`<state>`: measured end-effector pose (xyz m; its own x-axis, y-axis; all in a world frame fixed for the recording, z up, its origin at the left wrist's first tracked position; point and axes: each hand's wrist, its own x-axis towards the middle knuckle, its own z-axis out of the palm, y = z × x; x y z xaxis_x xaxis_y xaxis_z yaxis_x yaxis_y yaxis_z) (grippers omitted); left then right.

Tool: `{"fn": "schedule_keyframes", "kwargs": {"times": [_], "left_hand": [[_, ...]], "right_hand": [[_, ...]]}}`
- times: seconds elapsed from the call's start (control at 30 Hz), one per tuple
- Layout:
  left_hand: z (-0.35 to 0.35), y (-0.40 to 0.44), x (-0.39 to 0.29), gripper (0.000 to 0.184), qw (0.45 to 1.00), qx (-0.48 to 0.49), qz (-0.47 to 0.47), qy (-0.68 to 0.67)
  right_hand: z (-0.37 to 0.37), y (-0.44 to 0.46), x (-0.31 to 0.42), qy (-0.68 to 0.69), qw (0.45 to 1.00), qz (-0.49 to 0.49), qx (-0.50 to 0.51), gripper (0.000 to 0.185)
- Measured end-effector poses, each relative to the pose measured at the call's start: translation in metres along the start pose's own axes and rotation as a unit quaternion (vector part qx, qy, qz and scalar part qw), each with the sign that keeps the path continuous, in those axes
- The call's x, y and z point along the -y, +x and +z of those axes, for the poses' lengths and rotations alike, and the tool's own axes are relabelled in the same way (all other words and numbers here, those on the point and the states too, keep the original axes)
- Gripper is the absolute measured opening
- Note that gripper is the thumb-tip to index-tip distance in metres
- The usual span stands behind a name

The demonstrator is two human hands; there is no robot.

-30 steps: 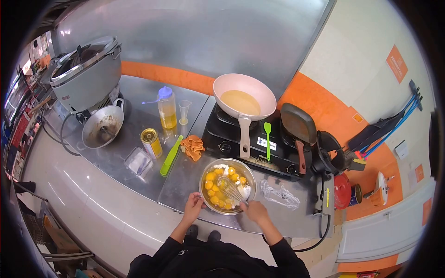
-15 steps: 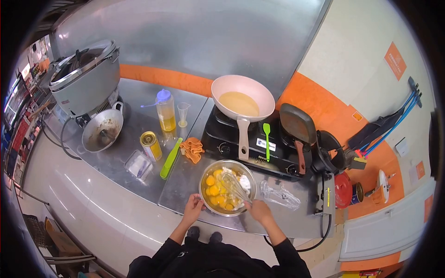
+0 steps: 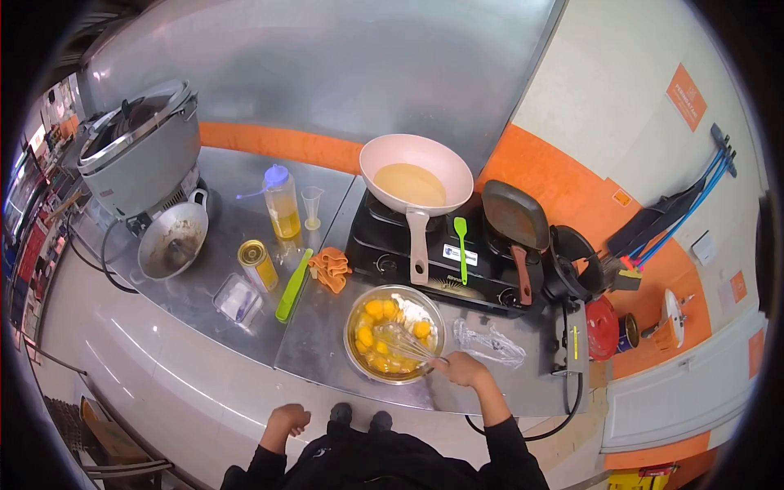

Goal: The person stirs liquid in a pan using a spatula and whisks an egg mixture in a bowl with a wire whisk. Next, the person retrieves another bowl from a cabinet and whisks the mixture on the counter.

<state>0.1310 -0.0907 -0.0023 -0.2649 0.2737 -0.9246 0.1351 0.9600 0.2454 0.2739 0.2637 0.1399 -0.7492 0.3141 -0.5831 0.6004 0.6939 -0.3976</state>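
Note:
My right hand (image 3: 464, 370) is closed round the handle of a wire whisk (image 3: 406, 343). The whisk's wires lie tilted inside a steel mixing bowl (image 3: 353, 357), among several egg yolks (image 3: 377, 309) and clear egg white. A white powder (image 3: 415, 310) shows along the bowl's far right side. Away from the bowl, in front of the counter edge, my left hand (image 3: 290, 418) is curled shut, with nothing visible in it. Crumpled clear plastic wrap (image 3: 490, 343) lies right of the bowl.
Behind the bowl, a pink frying pan (image 3: 376, 159) with pale liquid sits on a black gas stove (image 3: 371, 260), beside a green spatula (image 3: 461, 249) and a dark square pan (image 3: 514, 216). To the left are an orange cloth (image 3: 330, 269), green utensil (image 3: 292, 290), can (image 3: 260, 268) and oil bottle (image 3: 282, 208).
My left hand has let go of the bowl's rim and moved down and left, off the counter. The whisk has shifted in the bowl, and the yolks have moved about.

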Motion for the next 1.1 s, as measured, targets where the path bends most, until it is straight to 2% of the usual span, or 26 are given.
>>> {"fn": "schedule_keyframes", "kwargs": {"times": [0.07, 0.1, 0.17, 0.2, 0.3, 0.4, 0.5, 0.6, 0.7, 0.73, 0.8, 0.9, 0.93, 1.0, 1.1], "left_hand": [[0.019, 0.022, 0.026, 0.034, 0.982, -0.099, 0.017, 0.157], [0.018, 0.009, 0.021, 0.031, 0.981, -0.142, 0.104, 0.08], [0.007, -0.017, 0.0, 0.026, 0.931, -0.231, 0.272, -0.078], [-0.001, -0.029, -0.016, 0.023, 0.906, -0.236, 0.317, -0.152], [-0.008, -0.024, -0.058, 0.022, 0.818, -0.232, 0.389, -0.355], [-0.017, -0.011, -0.092, 0.024, 0.766, -0.192, 0.393, -0.472], [-0.024, 0.006, -0.108, 0.024, 0.762, -0.2, 0.379, -0.485], [-0.022, 0.024, -0.112, 0.022, 0.755, -0.219, 0.385, -0.483], [-0.022, 0.032, -0.109, 0.021, 0.753, -0.205, 0.404, -0.477], [-0.018, 0.032, -0.108, 0.022, 0.752, -0.196, 0.399, -0.487], [-0.023, 0.03, -0.111, 0.024, 0.745, -0.185, 0.395, -0.504], [-0.026, 0.024, -0.111, 0.025, 0.734, -0.17, 0.408, -0.516], [-0.022, 0.024, -0.11, 0.025, 0.736, -0.165, 0.404, -0.518], [-0.028, 0.025, -0.11, 0.026, 0.739, -0.163, 0.402, -0.515], [-0.029, 0.028, -0.109, 0.025, 0.737, -0.165, 0.411, -0.511]], "right_hand": [[0.031, 0.021, -0.015, -0.022, 0.995, 0.01, -0.093, 0.06], [0.041, 0.021, -0.013, -0.032, 0.99, 0.018, -0.136, 0.06], [0.015, 0.007, -0.012, -0.002, 0.999, -0.016, -0.043, 0.06], [0.004, 0.002, -0.007, 0.014, 0.999, -0.036, 0.001, 0.061], [0.048, 0.021, -0.022, -0.034, 0.983, -0.009, -0.18, 0.06], [0.019, 0.01, -0.016, 0.001, 0.998, -0.042, -0.046, 0.06], [0.046, 0.028, -0.027, -0.03, 0.987, -0.009, -0.157, 0.06], [0.011, 0.008, -0.012, 0.009, 1.0, 0.004, -0.01, 0.06], [0.044, 0.023, -0.023, -0.024, 0.983, -0.03, -0.177, 0.061], [0.044, 0.022, -0.033, -0.002, 0.995, 0.003, -0.102, 0.061], [0.0, -0.005, 0.002, 0.043, 0.996, 0.06, 0.04, 0.061], [0.053, 0.029, -0.036, -0.018, 0.981, -0.048, -0.189, 0.062], [0.05, 0.026, -0.044, -0.007, 0.995, -0.019, -0.101, 0.062], [0.005, 0.0, -0.009, 0.018, 0.997, 0.032, 0.068, 0.061], [0.04, 0.02, -0.024, 0.017, 0.994, 0.006, -0.104, 0.061]]}}
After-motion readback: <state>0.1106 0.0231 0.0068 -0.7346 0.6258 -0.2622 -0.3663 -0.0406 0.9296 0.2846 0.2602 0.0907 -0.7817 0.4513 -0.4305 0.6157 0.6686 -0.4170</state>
